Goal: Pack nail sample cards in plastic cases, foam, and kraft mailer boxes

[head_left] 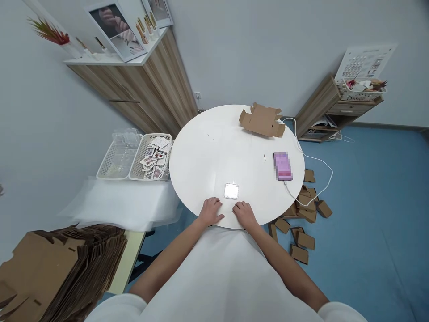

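My left hand [210, 212] rests on the white oval table [201, 152] near its front edge, palm down, thumb apart from the fingers, holding nothing. To its right my right hand [245, 214] also lies on the tabletop, fingers loosely bent and nothing in them. Just beyond and between both hands sits a small clear flat case [231, 191] with a bright white face; neither hand touches it. Farther back lies an unfolded brown cardboard box [263, 120]. A blurred-out purple device [283, 166] is at the right, with a white cable [318, 158] attached.
At left stand a white basket [134, 167] of small printed cards and another with clear plastic pieces. Translucent sheets [117, 201] and stacked flat cardboard [67, 268] lie nearer. Several small folded boxes [306, 210] cover the floor at right. Wooden cabinets [167, 80] line the wall.
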Demonstrator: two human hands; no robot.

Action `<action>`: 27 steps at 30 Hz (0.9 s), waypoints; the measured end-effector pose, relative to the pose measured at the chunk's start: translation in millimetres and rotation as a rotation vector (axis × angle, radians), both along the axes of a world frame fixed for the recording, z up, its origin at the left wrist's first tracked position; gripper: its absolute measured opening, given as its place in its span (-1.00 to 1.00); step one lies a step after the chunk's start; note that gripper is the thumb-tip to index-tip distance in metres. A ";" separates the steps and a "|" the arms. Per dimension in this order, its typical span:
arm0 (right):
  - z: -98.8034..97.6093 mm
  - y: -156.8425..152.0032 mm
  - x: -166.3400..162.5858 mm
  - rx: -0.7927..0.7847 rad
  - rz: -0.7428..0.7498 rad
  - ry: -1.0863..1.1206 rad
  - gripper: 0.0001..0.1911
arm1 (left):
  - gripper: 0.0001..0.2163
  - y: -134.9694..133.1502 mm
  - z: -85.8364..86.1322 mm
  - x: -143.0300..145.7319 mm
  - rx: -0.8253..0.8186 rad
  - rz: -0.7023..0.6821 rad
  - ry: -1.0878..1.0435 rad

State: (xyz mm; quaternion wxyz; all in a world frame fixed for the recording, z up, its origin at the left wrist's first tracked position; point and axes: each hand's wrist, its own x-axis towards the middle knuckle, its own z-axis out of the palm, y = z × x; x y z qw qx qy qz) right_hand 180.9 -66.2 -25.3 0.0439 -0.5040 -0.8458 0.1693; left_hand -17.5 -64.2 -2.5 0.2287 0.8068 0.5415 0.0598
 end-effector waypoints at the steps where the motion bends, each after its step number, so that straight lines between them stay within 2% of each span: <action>1: -0.5 0.8 -1.5 -0.008 -0.026 0.006 -0.81 | -0.66 2.4 1.2 -0.3 0.002 -0.021 0.009; 6: 9.1 -0.9 -3.1 -0.088 -0.195 0.122 -0.79 | -0.88 8.6 4.5 -4.7 0.025 -0.103 0.048; 10: 19.8 -19.9 -0.8 -0.076 -0.222 0.169 -0.80 | -0.84 5.5 1.8 -13.9 0.033 -0.122 0.033; 11: 20.5 -26.4 -0.3 -0.052 -0.215 0.174 -0.81 | -0.83 4.4 0.8 -16.8 0.031 -0.126 0.020; 14: 18.3 -42.8 1.2 0.036 -0.238 0.164 -0.68 | -0.83 2.5 -0.5 -25.2 0.017 -0.137 -0.018; 16: 16.5 -48.5 2.5 0.054 -0.311 0.167 -0.75 | -0.82 2.1 0.7 -29.4 0.004 -0.134 -0.041; 23: 28.6 -50.9 9.5 -0.183 -0.463 0.232 -0.69 | -0.76 -4.5 5.5 -40.2 -0.125 -0.124 -0.180; 27: 36.0 -40.7 11.7 -0.257 -0.497 0.207 -0.68 | -0.79 1.4 3.3 -42.1 -0.185 0.036 -0.288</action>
